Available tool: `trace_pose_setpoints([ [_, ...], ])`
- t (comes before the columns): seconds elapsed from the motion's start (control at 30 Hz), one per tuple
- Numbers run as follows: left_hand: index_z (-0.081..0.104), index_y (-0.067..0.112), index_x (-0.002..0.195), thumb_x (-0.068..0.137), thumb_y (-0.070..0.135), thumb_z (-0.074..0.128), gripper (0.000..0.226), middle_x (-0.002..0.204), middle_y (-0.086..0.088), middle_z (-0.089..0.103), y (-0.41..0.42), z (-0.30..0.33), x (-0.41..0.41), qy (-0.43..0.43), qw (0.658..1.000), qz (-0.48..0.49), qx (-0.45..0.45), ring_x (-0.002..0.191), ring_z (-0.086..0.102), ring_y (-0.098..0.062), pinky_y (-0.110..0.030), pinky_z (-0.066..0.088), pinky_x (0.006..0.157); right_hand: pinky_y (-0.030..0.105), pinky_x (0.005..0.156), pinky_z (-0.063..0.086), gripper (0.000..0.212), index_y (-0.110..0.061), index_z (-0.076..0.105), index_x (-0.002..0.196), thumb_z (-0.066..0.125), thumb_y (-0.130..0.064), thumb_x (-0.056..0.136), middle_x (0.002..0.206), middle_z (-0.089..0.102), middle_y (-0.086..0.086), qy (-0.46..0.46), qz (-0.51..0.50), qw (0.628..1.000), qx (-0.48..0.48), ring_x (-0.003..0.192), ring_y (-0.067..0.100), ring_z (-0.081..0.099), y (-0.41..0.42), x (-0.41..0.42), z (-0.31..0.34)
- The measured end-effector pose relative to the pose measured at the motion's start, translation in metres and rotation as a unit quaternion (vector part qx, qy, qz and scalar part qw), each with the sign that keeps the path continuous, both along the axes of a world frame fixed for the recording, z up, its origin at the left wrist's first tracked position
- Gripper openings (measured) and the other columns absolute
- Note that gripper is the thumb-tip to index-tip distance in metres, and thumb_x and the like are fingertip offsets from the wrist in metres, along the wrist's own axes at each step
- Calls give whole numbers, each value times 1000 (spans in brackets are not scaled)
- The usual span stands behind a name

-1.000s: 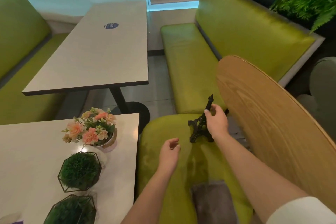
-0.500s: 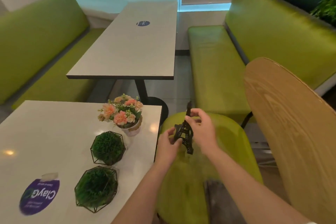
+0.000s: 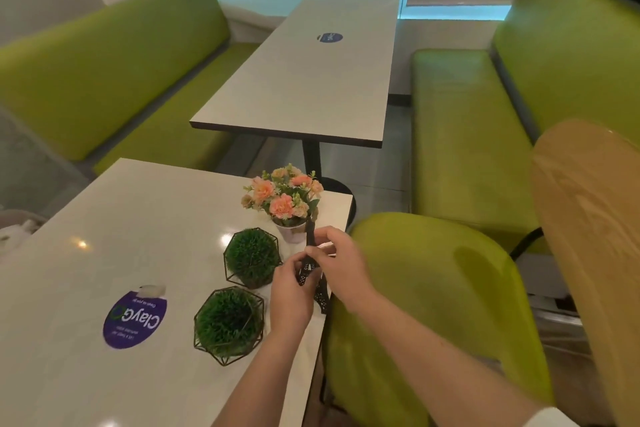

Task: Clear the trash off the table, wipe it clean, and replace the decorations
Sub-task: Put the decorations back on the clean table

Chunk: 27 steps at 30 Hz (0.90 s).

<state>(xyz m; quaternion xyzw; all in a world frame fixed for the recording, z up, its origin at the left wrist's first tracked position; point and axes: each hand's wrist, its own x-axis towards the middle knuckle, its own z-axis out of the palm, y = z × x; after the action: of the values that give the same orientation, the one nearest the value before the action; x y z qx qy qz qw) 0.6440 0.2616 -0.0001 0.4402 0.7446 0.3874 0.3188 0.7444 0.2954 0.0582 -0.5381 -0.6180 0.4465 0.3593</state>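
1. Head view, writing: the round purple sticker [image 3: 135,319] on the near table [image 3: 104,218] reads "ClayGo", upside down from where you stand; its smaller lines are too blurred to read. A similar dark sticker [image 3: 329,37] sits on the far table [image 3: 311,87], its text illegible.
2. Head view, containers: a pale pot [image 3: 292,229] holds pink and peach flowers [image 3: 284,192] near the table's far right corner. Two black wire geometric holders each enclose a ball of green grass: the farther one [image 3: 252,257] stands just beside the pot, the nearer one [image 3: 228,324] just in front of it.
3. Head view, your hands: both close on the small black Eiffel Tower model [image 3: 310,269], held upright over the table's right edge, close to the pot. Your right hand [image 3: 341,265] pinches the upper shaft; your left hand [image 3: 292,295] curls around the lower legs.
4. Head view, surroundings: a green chair [image 3: 433,288] stands just right of the table, with green benches [image 3: 467,135] beyond.
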Motion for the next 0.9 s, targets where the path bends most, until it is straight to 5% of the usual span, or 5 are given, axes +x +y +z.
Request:
trace_pose_setpoints([
  [0.33,51,25,126,94,29,61,34,117,2,55,-1,-12,-16,12,999,28,-9,101,56,-11,-26,50,81,18,77,51,21,-26,65,116,59,-23,96,111,65,-13,-11,27,1000,-11,93,-1,60,4,-21,-12],
  [0.53,50,27,130,96,29,59,36,121,5,54,-4,-10,-18,25,999,18,-16,98,54,-4,-9,42,68,13,79,45,24,-25,65,118,49,-22,101,115,63,-11,-12,11,1000,-16,99,-1,56,-4,-8,-29],
  [0.7,48,25,139,97,28,54,43,133,4,52,-17,-5,-19,40,999,11,-29,116,57,-12,-33,51,96,31,90,52,24,-22,65,115,48,-16,99,113,63,-6,-58,-6,998,-32,103,9,59,-19,6,-44],
  [0.9,47,24,141,95,32,57,48,135,3,54,-57,16,-11,118,992,22,-42,120,55,-16,-38,48,99,31,92,50,29,-23,61,124,47,-19,99,127,57,-5,-145,73,987,-17,111,13,56,-52,24,-33],
])
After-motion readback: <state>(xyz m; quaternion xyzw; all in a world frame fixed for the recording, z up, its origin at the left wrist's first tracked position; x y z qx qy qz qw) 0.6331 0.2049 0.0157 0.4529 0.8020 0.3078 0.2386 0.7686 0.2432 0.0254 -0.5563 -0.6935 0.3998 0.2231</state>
